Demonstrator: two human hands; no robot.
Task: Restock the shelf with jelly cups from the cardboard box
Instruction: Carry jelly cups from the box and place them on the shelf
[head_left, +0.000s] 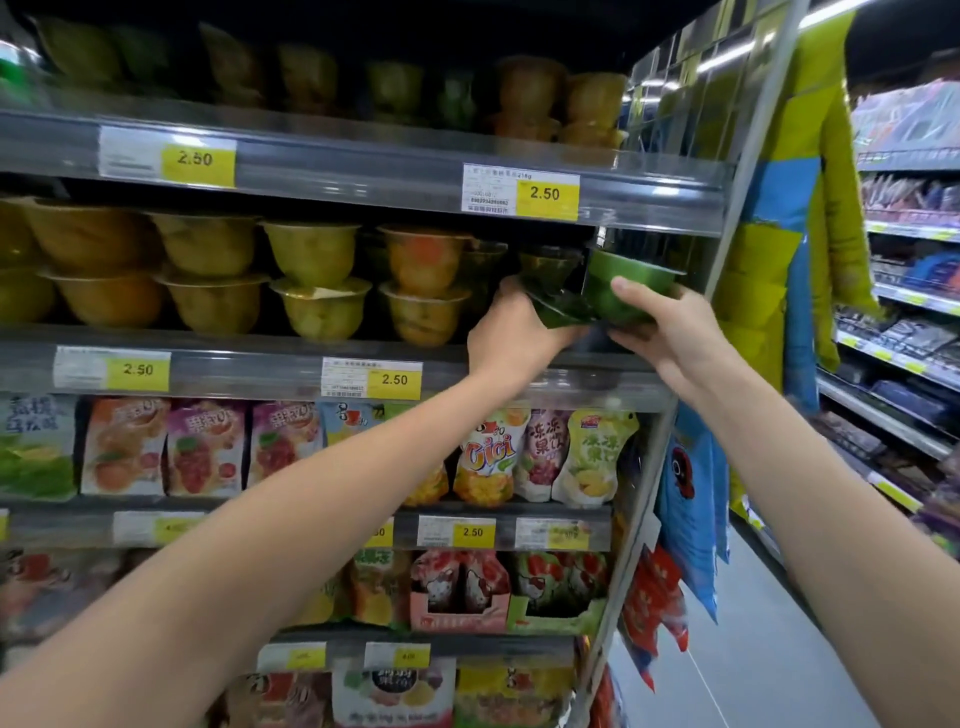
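Observation:
Both arms reach up to the right end of the second shelf (519, 374). My right hand (670, 332) grips a bright green jelly cup (623, 283) held upright just above the shelf edge. My left hand (514, 332) holds a darker green jelly cup (558, 312), tilted, right beside the first one. Another dark cup (548, 267) stands on the shelf behind them. Yellow and orange jelly cups (311, 280) are stacked two high along the rest of this shelf. The cardboard box is out of view.
A shelf above (363, 171) holds more cups, with 2.50 price tags (545, 195) on the rails. Lower shelves carry jelly pouches (488, 457). The metal end frame (675, 415) stands at right, with hanging packets and an aisle floor (753, 649) beyond it.

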